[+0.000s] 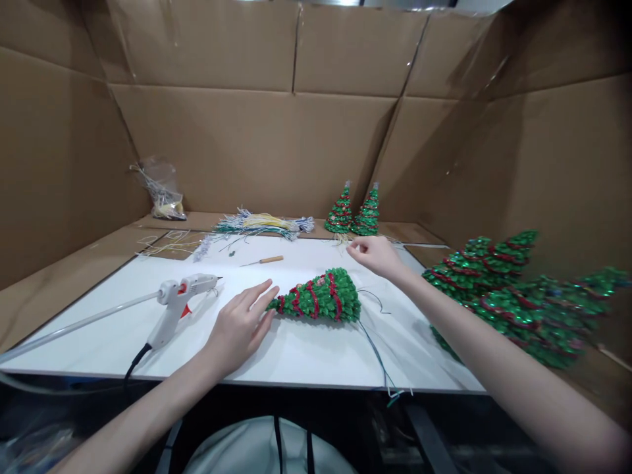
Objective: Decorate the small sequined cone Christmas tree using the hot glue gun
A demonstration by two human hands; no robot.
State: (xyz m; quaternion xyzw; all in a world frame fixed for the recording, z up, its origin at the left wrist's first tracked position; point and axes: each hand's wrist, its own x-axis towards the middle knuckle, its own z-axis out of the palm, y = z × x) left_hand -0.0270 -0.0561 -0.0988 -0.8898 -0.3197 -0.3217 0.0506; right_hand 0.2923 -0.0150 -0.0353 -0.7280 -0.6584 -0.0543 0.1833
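A small green cone tree with red garland (pixel 320 297) lies on its side on the white board (pixel 306 359), tip pointing left. My left hand (pixel 241 326) rests flat beside its tip, fingers stretched out, touching or nearly touching it. My right hand (pixel 378 255) reaches further back, fingers pinched together near thin wire leads (pixel 345 241) in front of two upright little trees (pixel 355 212). What the pinch holds is too small to name. Thin wires (pixel 375 349) trail from the lying tree's base toward the board's front edge.
A white glue gun (pixel 180 304) with black cord lies at left. A wooden-handled tool (pixel 264 261) and a bundle of coloured wires (pixel 261 224) lie behind. Several finished trees (pixel 513 296) are piled at right. A plastic bag (pixel 160 191) sits back left. Cardboard walls surround the board.
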